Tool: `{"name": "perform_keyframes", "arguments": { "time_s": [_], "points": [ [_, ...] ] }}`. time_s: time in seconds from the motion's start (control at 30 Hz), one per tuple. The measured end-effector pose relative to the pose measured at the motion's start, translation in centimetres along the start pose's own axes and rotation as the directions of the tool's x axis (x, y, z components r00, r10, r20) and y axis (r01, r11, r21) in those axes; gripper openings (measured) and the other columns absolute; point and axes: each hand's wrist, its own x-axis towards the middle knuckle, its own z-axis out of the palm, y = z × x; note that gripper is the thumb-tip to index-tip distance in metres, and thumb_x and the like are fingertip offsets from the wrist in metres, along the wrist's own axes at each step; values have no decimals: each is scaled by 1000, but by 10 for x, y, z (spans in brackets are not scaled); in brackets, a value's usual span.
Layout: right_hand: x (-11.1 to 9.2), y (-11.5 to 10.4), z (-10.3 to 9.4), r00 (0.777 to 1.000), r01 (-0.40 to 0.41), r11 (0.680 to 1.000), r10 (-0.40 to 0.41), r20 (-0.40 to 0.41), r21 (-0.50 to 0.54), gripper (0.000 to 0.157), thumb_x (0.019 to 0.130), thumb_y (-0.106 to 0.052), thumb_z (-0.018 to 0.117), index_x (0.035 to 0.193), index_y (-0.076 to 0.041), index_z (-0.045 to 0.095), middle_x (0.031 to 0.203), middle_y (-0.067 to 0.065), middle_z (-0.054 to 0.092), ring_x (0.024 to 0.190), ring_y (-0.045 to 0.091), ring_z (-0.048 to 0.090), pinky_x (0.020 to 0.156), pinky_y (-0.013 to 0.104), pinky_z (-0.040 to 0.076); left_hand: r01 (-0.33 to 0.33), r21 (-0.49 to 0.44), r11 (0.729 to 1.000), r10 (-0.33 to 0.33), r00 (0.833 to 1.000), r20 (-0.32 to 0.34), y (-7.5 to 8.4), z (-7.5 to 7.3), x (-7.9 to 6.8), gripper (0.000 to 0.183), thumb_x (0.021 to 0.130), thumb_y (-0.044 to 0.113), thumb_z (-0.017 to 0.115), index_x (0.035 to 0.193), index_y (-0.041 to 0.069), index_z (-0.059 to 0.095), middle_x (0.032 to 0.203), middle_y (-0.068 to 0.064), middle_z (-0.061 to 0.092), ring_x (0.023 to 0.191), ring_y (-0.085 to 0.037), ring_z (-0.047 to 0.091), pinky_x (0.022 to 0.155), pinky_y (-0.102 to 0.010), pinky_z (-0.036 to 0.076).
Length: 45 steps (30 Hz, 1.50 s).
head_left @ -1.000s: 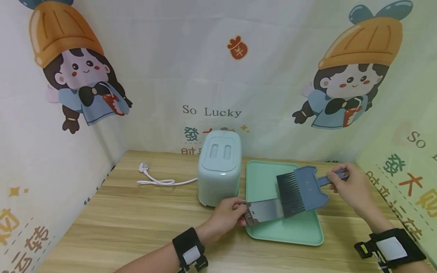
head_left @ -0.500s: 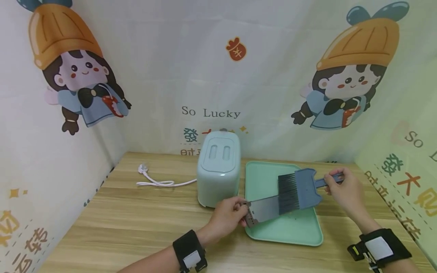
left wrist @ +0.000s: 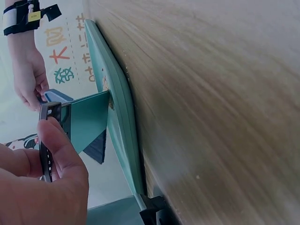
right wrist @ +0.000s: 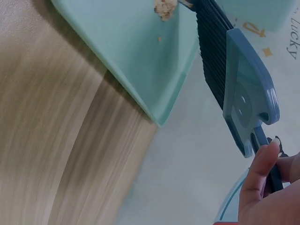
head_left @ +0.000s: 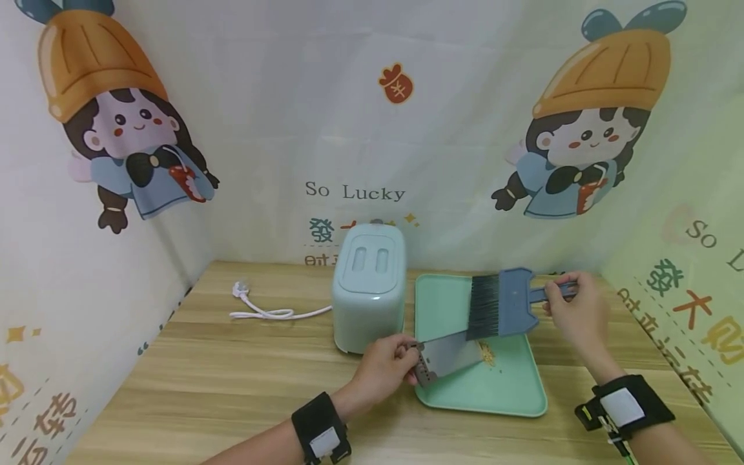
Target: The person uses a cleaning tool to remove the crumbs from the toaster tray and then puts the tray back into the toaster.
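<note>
My left hand (head_left: pixel 383 369) pinches the brown, perforated end of a flat metal crumb tray (head_left: pixel 447 354), which slants over the mint-green serving tray (head_left: pixel 506 395). My right hand (head_left: pixel 578 316) grips the handle of a blue hand brush (head_left: pixel 516 303). The brush's dark bristles (head_left: pixel 484 307) overlap the crumb tray's far edge; whether they touch it I cannot tell. A small heap of pale crumbs (head_left: pixel 487 353) lies on the serving tray beside the crumb tray's free end, also visible as crumbs (right wrist: pixel 165 8) in the right wrist view.
A pale mint toaster (head_left: pixel 372 284) with a lid stands left of the serving tray, close to my left hand. Its white power cord (head_left: pixel 279 314) lies to the left on the wooden table (head_left: pixel 232 381). Printed cloth walls (head_left: pixel 261 129) enclose the back and sides.
The brush has risen away from me and slightly left, off most of the crumb tray. The crumb heap has come into view. My left hand has stayed nearly in place.
</note>
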Motion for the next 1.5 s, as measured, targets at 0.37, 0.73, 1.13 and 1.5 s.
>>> {"name": "perform_keyframes", "arguments": {
  "time_s": [0.37, 0.73, 1.13, 1.5],
  "points": [
    [1, -4, -5, 995, 45, 999, -46, -86, -5, 16, 94, -15, 58, 102, -3, 53, 74, 16, 66, 51, 13, 62, 39, 17, 45, 19, -21, 1000, -19, 1000, -7, 0, 0, 3, 23, 93, 10, 55, 114, 6, 63, 75, -1, 63, 61, -15, 62, 50, -19, 46],
    [-5, -9, -1, 984, 115, 992, -120, -133, -49, 14, 94, -17, 60, 100, -6, 55, 71, 8, 65, 51, -4, 54, 39, 15, 42, 7, -26, 1000, -7, 1000, -1, -1, 1, 6, 22, 94, 11, 55, 113, 7, 64, 76, -1, 64, 62, -15, 62, 51, -21, 48],
    [-6, -11, 8, 952, 272, 962, -272, -136, -19, 12, 89, -6, 64, 97, -1, 56, 72, 10, 64, 53, -4, 54, 44, 8, 42, -1, -20, 1000, 1, 1000, -20, -3, 1, 7, 21, 93, 10, 56, 112, 7, 64, 74, -1, 63, 61, -16, 62, 53, -23, 50],
    [2, -13, 2, 963, 226, 974, -227, -145, -26, 15, 92, -16, 62, 99, -4, 54, 73, 5, 63, 52, -5, 55, 42, 11, 43, -4, -12, 1000, 4, 999, -42, -3, -2, 8, 21, 93, 10, 56, 113, 5, 63, 72, -2, 62, 60, -17, 62, 48, -19, 45]
  ]
}}
